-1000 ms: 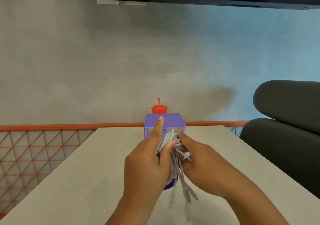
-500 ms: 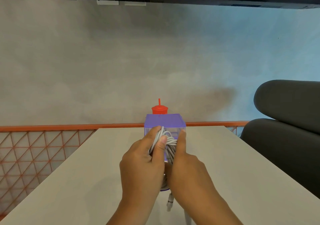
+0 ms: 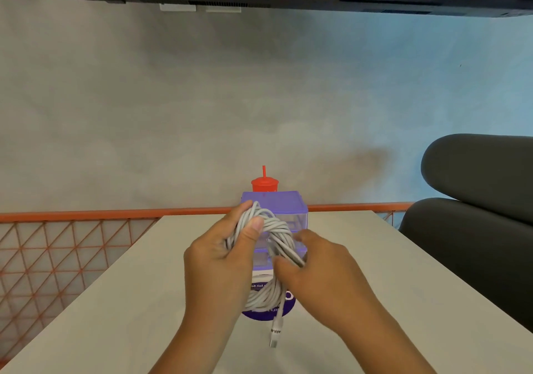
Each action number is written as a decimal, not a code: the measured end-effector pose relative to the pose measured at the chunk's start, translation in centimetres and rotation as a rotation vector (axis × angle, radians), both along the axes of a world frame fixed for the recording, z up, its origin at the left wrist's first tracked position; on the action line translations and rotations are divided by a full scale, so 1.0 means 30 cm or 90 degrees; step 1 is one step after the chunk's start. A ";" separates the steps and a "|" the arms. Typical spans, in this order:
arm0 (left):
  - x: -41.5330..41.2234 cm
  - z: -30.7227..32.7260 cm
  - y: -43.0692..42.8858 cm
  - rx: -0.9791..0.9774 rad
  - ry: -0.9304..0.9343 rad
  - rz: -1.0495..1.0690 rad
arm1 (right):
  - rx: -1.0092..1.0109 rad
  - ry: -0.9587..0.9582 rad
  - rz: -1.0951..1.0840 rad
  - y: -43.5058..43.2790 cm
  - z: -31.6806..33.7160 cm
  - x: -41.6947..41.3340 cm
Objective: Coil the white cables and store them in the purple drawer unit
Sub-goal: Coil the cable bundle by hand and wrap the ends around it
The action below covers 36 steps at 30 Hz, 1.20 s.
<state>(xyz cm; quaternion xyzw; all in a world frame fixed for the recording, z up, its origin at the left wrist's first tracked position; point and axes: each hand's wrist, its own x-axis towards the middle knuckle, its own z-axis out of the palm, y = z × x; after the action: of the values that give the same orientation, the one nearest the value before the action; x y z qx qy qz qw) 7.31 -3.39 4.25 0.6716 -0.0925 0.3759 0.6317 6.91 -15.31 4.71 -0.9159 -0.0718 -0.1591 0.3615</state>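
A bundle of white cables [image 3: 269, 293] is held in a loose coil above the table, in front of the purple drawer unit [image 3: 288, 203]. My left hand [image 3: 222, 261] grips the coil's upper left side, thumb pressed over the strands. My right hand [image 3: 323, 275] pinches the strands on the coil's right side. One cable end with a USB plug [image 3: 275, 336] hangs down below the coil. The drawer unit's clear drawers are mostly hidden behind the coil and my hands.
A purple round disc with white lettering [image 3: 268, 313] lies on the grey table [image 3: 115, 316] under the coil. A red cup with a straw [image 3: 264, 184] stands behind the drawer unit. An orange wire railing [image 3: 57, 246] is at left, a dark chair [image 3: 476, 215] at right.
The loose hanging strands have been gathered into a round coil. My hands have spread apart, the left higher and the right lower, and only one plug end hangs down now.
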 end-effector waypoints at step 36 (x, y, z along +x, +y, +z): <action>0.015 -0.013 0.020 0.223 0.228 -0.186 | -0.147 -0.115 -0.019 -0.024 -0.033 0.028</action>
<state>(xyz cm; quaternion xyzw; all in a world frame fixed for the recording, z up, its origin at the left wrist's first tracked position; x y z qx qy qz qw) 7.74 -2.79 3.85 0.8055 -0.1391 0.1347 0.5601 7.74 -16.04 3.73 -0.9342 -0.1080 -0.2371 0.2435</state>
